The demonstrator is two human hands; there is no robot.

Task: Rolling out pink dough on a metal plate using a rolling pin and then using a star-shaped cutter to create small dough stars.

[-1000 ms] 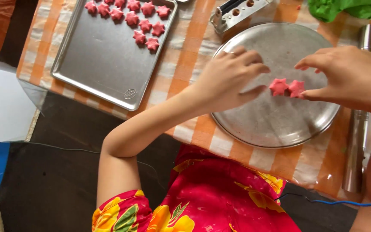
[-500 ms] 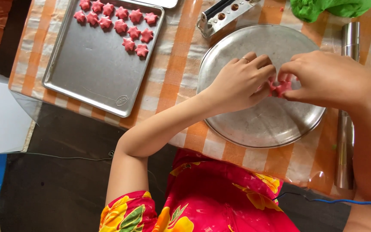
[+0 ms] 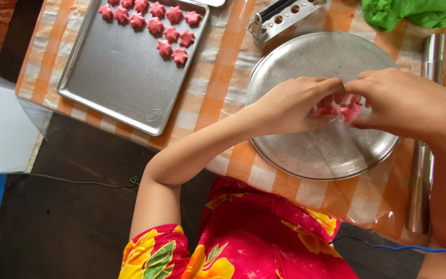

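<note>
Over the round metal plate (image 3: 305,155), my left hand (image 3: 292,106) and my right hand (image 3: 406,101) meet, fingertips pinched on small pink star-shaped dough pieces (image 3: 344,110). The fingers hide most of the pieces. On the rectangular metal baking tray (image 3: 114,88) at the left, several pink dough stars (image 3: 163,26) lie in rows at its far end.
An orange-and-white checked cloth (image 3: 218,82) covers the table. A metal rolling pin (image 3: 424,155) lies along the right side. A lump of green dough (image 3: 414,11) sits at the top right, a metal press tool (image 3: 280,18) above the plate. A blue cable (image 3: 419,249) runs by my lap.
My two hands have closed in together over the pink dough pieces on the plate. One second ago the left hand was apart from them and the stars lay in plain sight.
</note>
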